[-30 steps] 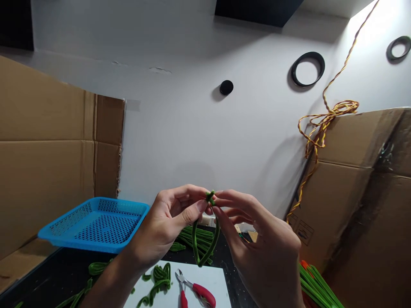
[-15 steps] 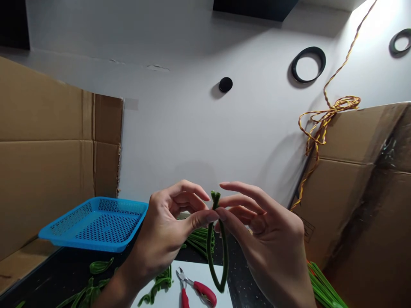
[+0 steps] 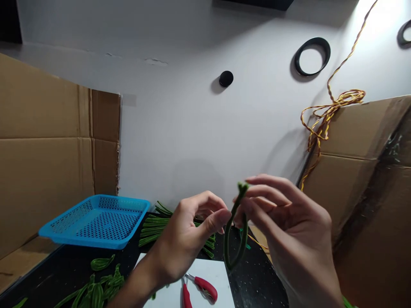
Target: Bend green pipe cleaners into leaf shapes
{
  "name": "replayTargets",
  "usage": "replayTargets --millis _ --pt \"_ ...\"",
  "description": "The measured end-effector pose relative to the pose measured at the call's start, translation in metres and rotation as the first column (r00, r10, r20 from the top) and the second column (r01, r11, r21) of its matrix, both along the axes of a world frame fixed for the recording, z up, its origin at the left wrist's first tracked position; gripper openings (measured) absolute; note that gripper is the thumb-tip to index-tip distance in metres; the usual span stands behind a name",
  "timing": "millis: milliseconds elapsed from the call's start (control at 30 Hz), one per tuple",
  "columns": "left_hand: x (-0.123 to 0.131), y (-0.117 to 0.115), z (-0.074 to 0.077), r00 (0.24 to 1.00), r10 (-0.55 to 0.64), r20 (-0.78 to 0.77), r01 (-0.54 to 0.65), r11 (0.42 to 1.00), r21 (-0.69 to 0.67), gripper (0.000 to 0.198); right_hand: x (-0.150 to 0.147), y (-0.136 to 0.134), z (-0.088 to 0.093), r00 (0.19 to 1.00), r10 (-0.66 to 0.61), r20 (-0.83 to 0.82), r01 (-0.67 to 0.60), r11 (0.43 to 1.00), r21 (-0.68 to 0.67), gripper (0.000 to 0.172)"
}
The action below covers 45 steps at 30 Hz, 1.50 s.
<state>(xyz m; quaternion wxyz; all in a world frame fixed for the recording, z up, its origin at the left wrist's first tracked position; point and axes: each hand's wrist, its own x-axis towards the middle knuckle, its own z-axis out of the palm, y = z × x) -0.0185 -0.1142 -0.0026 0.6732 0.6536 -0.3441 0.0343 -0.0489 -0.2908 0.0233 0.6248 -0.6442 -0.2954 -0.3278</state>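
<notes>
— White wall behind, black speckled tabletop (image 3: 257,286) below: where's your fuzzy green pipe-cleaner loop (image 3: 225,246)?
— Held above the tabletop's near edge. Your right hand (image 3: 289,231) pinches its twisted top; your left hand (image 3: 189,239) rests its thumb against the loop's side, fingers curled.

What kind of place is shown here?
Probably a small handcraft workbench: the right hand holds a twisted green chenille-stem loop, with a bundle of green stems, red-handled wire cutters and a blue mesh tray nearby.
</notes>
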Motion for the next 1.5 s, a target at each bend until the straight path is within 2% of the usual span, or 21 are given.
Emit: replayTargets --millis 67,133,233,300,367,433,533,600,633,700,767,800,833,900,1000,1067,1167,1233,1367,1500 --pt "0.001 -0.004 -0.002 0.993 -0.096 -0.075 0.097 0.995 0.014 0.041 0.003 0.001 0.001 0.992 -0.113 0.059 0.099 0.974 0.204 0.028" --pt "0.001 -0.009 -0.004 0.969 -0.189 -0.159 0.187 0.982 -0.032 0.041 0.005 0.002 0.002 0.967 -0.244 0.077 0.199 0.907 0.372 0.035" --pt "0.002 -0.016 -0.007 0.906 -0.338 -0.256 0.313 0.940 -0.136 0.043 0.006 0.005 0.004 0.937 -0.335 0.095 0.249 0.835 0.491 0.040" --pt "0.002 -0.021 -0.008 0.898 -0.349 -0.267 0.302 0.932 -0.202 0.043 0.006 0.008 0.003 0.937 -0.334 0.106 0.233 0.820 0.522 0.039" --pt "0.002 -0.023 -0.007 0.930 -0.278 -0.240 0.218 0.944 -0.248 0.039 0.006 0.011 0.003 0.946 -0.307 0.102 0.209 0.820 0.532 0.038" --pt "0.003 -0.022 -0.005 0.961 -0.179 -0.210 0.115 0.951 -0.286 0.033 0.006 0.013 0.002 0.958 -0.272 0.091 0.194 0.847 0.496 0.040" --pt "0.005 -0.015 0.000 0.975 -0.054 -0.216 -0.025 0.938 -0.346 0.033 0.008 0.008 0.000 0.979 -0.191 0.065 0.159 0.930 0.332 0.050" --pt "0.006 -0.009 0.002 0.972 0.003 -0.236 -0.097 0.917 -0.388 0.038 0.009 0.003 -0.002 0.998 -0.040 0.055 0.030 0.986 0.162 0.061" --pt "0.007 -0.006 0.003 0.971 0.020 -0.238 -0.118 0.907 -0.404 0.039 0.010 0.000 -0.003 0.998 0.046 0.043 -0.048 0.997 0.064 0.065" --pt "0.006 -0.001 0.004 0.971 0.044 -0.237 -0.143 0.896 -0.420 0.039 0.013 -0.004 -0.007 0.985 0.170 0.000 -0.168 0.976 -0.135 0.069" --pt "0.005 0.002 0.006 0.969 0.058 -0.242 -0.157 0.898 -0.412 0.038 0.016 -0.005 -0.010 0.980 0.196 -0.042 -0.201 0.944 -0.262 0.073" --pt "0.004 0.004 0.007 0.966 0.065 -0.249 -0.163 0.902 -0.399 0.038 0.018 -0.005 -0.012 0.980 0.192 -0.056 -0.200 0.938 -0.285 0.076" --pt "0.002 0.005 0.008 0.964 0.071 -0.256 -0.169 0.908 -0.384 0.038 0.019 -0.004 -0.013 0.979 0.193 -0.066 -0.204 0.937 -0.284 0.078" --pt "0.001 0.008 0.010 0.963 0.085 -0.257 -0.173 0.924 -0.341 0.037 0.022 -0.003 -0.015 0.973 0.215 -0.088 -0.231 0.942 -0.245 0.071" --pt "0.003 0.012 0.010 0.971 0.111 -0.211 -0.162 0.957 -0.241 0.038 0.026 -0.003 -0.015 0.968 0.244 -0.051 -0.249 0.949 -0.193 0.044" --pt "0.007 0.015 0.010 0.977 0.118 -0.176 -0.151 0.971 -0.184 0.041 0.028 -0.007 -0.015 0.989 0.141 0.049 -0.126 0.965 -0.230 0.030" --pt "0.011 0.018 0.009 0.977 0.126 -0.170 -0.151 0.977 -0.148 0.045 0.031 -0.012 -0.015 0.972 -0.055 0.227 0.127 0.940 -0.316 0.027" --pt "0.012 0.020 0.009 0.977 0.119 -0.176 -0.145 0.979 -0.143 0.046 0.033 -0.014 -0.015 0.946 -0.096 0.310 0.199 0.926 -0.320 0.026" --pt "0.007 0.021 0.009 0.978 0.112 -0.177 -0.134 0.984 -0.115 0.046 0.037 -0.008 -0.018 0.899 -0.152 0.410 0.245 0.952 -0.183 0.012" --pt "0.006 0.020 0.010 0.983 0.080 -0.163 -0.095 0.992 -0.087 0.044 0.039 0.007 -0.022 0.902 -0.142 0.407 0.173 0.984 -0.039 0.013"
